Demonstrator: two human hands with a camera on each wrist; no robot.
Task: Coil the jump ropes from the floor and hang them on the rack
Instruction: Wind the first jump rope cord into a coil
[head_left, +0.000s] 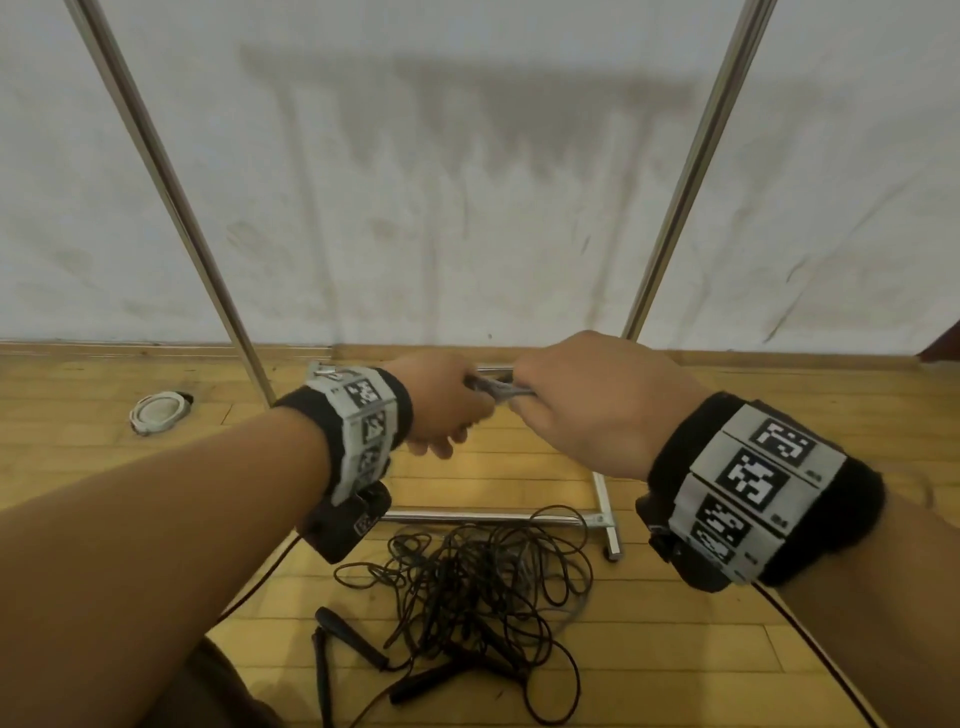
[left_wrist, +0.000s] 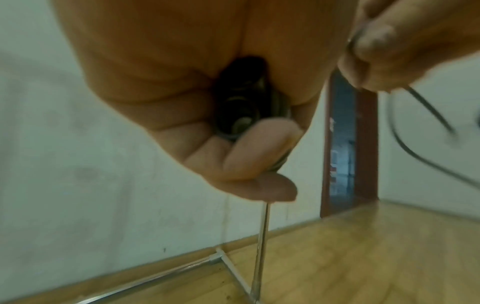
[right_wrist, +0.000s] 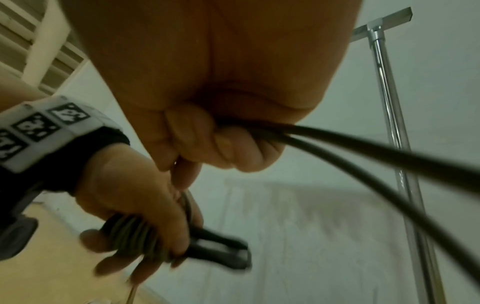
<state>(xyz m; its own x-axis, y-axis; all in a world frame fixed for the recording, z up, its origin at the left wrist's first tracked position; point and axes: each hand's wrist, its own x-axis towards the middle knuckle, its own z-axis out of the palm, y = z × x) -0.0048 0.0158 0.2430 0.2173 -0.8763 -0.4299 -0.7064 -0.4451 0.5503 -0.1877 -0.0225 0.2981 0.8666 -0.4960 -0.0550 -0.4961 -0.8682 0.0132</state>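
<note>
Coiling is under way on one rope: the left hand (head_left: 439, 402) has its fingers (right_wrist: 135, 244) curled round a bundle of wound turns and black handles (right_wrist: 221, 251), while the right hand (head_left: 587, 400), just beside it at its 3 o'clock, pinches a doubled strand of the same rope (right_wrist: 363, 150) in closed fingers (right_wrist: 207, 142). Judging by that loose strand, this coil is not finished. Below the hands, toward 6 o'clock, a tangled heap of ropes (head_left: 483, 577) lies on the wooden floor (head_left: 701, 649) beside the base of the rack (head_left: 691, 171). No rope shows on the parts of the rack in view, so most of the job appears to remain.
</note>
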